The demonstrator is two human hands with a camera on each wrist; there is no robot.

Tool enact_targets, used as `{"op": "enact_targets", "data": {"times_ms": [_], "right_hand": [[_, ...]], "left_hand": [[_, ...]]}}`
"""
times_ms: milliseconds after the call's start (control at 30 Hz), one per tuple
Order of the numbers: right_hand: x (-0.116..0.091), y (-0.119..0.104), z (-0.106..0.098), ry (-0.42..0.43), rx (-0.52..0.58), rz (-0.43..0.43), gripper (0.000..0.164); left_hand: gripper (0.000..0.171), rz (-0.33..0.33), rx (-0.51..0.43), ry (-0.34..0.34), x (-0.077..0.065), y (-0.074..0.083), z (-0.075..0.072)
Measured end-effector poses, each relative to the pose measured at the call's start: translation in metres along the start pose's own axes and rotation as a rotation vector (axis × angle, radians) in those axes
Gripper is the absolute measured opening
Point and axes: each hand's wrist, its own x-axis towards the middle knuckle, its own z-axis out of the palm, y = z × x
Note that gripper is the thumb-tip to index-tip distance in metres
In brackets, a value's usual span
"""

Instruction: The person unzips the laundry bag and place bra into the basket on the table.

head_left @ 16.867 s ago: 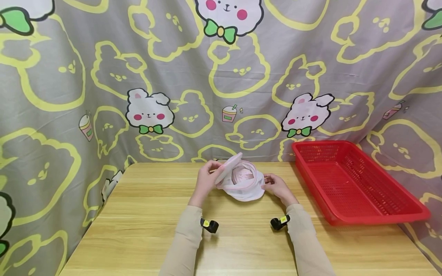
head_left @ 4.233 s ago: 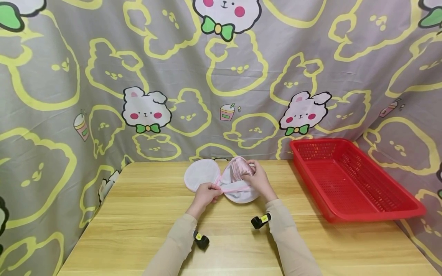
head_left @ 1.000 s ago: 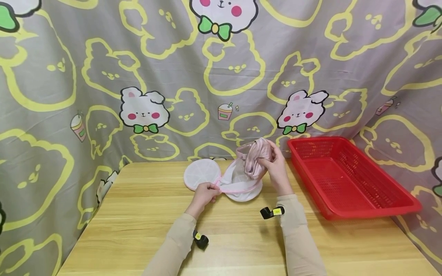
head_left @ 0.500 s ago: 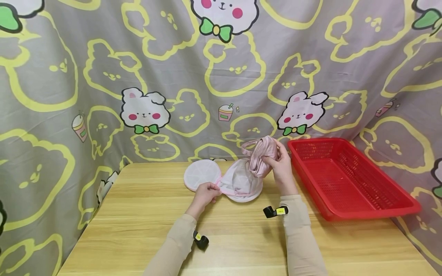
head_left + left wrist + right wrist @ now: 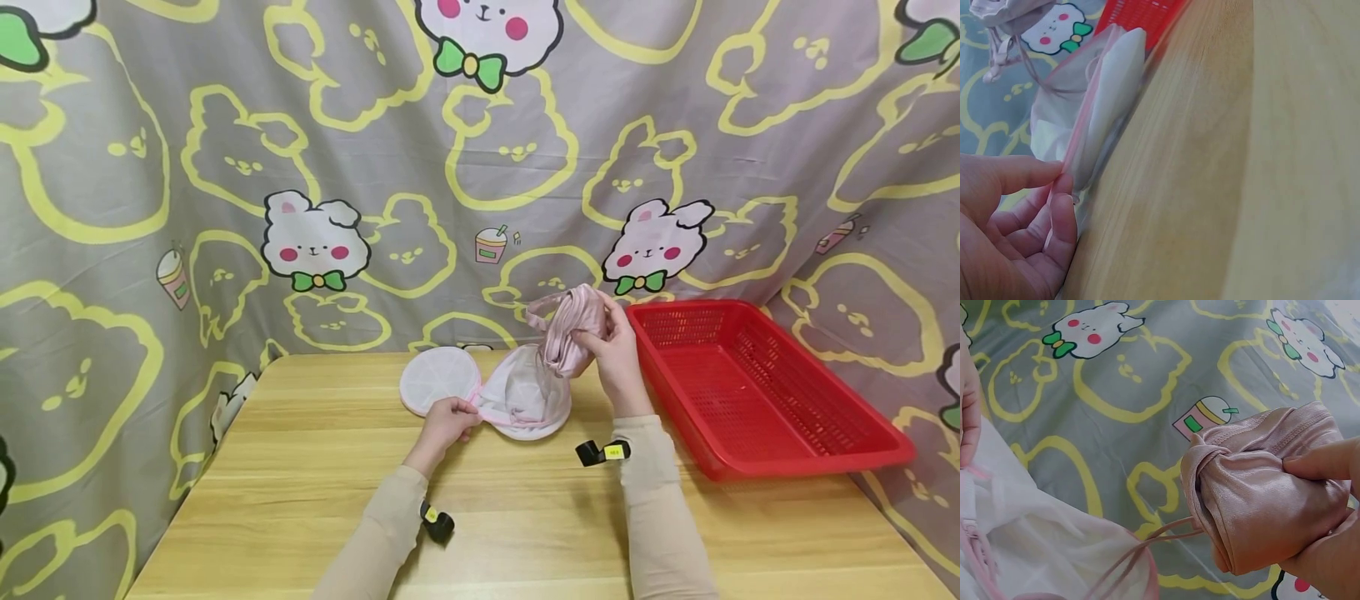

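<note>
In the head view a white mesh laundry bag [image 5: 534,398] with pink trim lies unzipped on the table, its round end panel [image 5: 439,379] folded out to the left. My left hand [image 5: 446,427] pinches the pink zip edge [image 5: 1088,115] between thumb and forefinger. Above the bag's right side, my right hand [image 5: 621,358] grips a folded pink satin garment [image 5: 576,332], thumb on the near face. In the right wrist view the garment's thin straps [image 5: 1129,556] trail down toward the bag's mouth. Part of the garment is hidden behind my right fingers.
A red perforated plastic basket [image 5: 776,412] stands at the right of the wooden table [image 5: 510,533]. Behind and at the sides hangs a grey curtain [image 5: 420,150] printed with cartoon animals. A small black wrist camera [image 5: 438,525] sits on each sleeve.
My right hand has lifted the pink satin garment out of the laundry bag, up and to the right. My left hand has stayed at the zip edge over the last second.
</note>
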Motion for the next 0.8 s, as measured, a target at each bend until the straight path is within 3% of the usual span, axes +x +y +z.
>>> {"op": "enact_targets", "data": {"times_ms": [800], "right_hand": [[0.012,-0.026,-0.001,-0.070,-0.063,-0.125,0.067]], "left_hand": [[0.012,-0.008,0.000,-0.004,-0.002,0.001,0.001]]}}
